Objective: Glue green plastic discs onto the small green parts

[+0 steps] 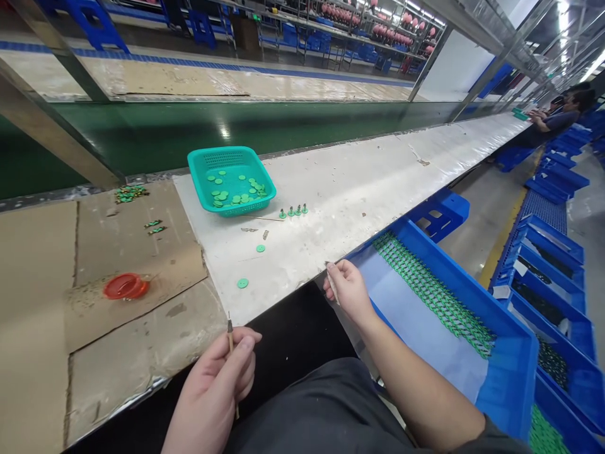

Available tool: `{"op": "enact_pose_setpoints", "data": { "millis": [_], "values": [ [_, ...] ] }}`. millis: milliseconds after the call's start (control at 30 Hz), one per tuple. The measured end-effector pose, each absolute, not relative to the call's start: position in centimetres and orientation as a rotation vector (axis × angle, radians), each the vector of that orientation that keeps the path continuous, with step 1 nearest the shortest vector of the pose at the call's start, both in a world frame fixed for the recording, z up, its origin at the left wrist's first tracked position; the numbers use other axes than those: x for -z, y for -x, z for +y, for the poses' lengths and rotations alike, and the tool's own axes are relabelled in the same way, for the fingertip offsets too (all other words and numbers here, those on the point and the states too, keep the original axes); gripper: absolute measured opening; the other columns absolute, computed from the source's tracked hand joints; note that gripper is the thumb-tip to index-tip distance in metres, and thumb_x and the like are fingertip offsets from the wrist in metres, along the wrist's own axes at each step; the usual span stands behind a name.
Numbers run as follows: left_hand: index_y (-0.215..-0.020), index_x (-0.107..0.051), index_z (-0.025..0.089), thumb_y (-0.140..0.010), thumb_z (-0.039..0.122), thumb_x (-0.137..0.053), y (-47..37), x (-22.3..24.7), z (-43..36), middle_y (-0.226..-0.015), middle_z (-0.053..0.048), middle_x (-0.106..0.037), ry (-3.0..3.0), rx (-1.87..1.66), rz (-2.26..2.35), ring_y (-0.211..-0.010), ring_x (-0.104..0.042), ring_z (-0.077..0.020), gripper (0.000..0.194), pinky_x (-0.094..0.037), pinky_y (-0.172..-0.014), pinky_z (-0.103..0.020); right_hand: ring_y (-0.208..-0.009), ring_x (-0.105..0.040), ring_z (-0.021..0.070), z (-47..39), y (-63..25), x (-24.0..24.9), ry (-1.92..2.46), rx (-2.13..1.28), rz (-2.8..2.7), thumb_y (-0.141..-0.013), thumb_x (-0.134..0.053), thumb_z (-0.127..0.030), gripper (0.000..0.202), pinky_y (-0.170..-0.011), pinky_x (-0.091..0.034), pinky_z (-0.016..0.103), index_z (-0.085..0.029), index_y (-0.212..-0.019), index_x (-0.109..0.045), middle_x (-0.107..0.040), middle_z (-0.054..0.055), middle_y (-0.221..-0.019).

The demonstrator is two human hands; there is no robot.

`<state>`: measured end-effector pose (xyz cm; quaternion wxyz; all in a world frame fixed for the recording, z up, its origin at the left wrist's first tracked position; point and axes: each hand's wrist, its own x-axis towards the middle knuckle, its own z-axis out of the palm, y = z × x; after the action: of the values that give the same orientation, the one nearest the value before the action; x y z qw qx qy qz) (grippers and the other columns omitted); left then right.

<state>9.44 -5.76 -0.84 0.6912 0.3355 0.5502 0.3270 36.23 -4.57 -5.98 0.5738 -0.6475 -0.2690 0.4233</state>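
My left hand (pixel 220 375) is closed around a fine-tipped wooden-handled tool (pixel 230 335), its dark narrow point upward; whether it is a brush I cannot tell. At the table's front edge, my right hand (pixel 350 293) pinches a slim pale stick-like thing (pixel 333 291) with a small dark end, mostly covered by the fingers. Two loose green discs (pixel 242 283) lie on the white table surface between the hands. Farther back stand several green discs with small dark figures (pixel 292 211) upright on them. A teal basket (pixel 198 183) behind them holds more flat green discs.
On cardboard (pixel 101 243) at left are a red dish (pixel 125 287), a pile of small green-brown parts (pixel 131 193) and two separate ones (pixel 155 227). A blue bin (pixel 508 359) with rows of green pieces sits at right. People (pixel 567 110) sit farther along the table.
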Motion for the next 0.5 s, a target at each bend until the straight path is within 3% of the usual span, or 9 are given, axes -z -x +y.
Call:
{"op": "enact_pose_setpoints", "data": {
  "millis": [133, 333, 500],
  "values": [
    [-0.096, -0.074, 0.022, -0.067, 0.088, -0.099, -9.7, 0.9, -5.9, -0.061, 0.009, -0.036, -0.771, -0.728, 1.220, -0.054, -0.028, -0.0082, 0.077, -0.026, -0.048, -0.024, -0.046, -0.058, 0.0114, -5.1, -36.2, 5.4, 1.542, -0.941, -0.647, -0.094, -0.086, -0.075, 0.058, -0.047, -0.043, 0.023, -0.026, -0.085, -0.054, -0.067, -0.007, -0.062],
    [-0.099, -0.074, 0.022, -0.071, 0.087, -0.098, -9.1, 1.1, -5.9, -0.062, 0.009, -0.037, -0.776, -0.744, 1.215, -0.055, -0.027, -0.0086, 0.074, -0.026, -0.048, -0.024, -0.050, -0.057, 0.0128, -6.3, -36.4, 4.7, 1.526, -0.923, -0.641, -0.090, -0.092, -0.065, 0.055, -0.051, -0.040, 0.024, -0.028, -0.083, -0.051, -0.067, -0.006, -0.061],
    [-0.098, -0.073, 0.022, -0.067, 0.087, -0.100, -8.9, 1.1, -6.2, -0.061, 0.009, -0.036, -0.773, -0.738, 1.211, -0.054, -0.027, -0.0084, 0.077, -0.027, -0.048, -0.024, -0.041, -0.038, 0.0092, -6.9, -36.8, 3.6, 1.292, -1.240, -0.597, -0.090, -0.083, -0.078, 0.062, -0.042, -0.029, 0.022, -0.030, -0.086, -0.043, -0.056, -0.011, -0.057]
  ]
}}
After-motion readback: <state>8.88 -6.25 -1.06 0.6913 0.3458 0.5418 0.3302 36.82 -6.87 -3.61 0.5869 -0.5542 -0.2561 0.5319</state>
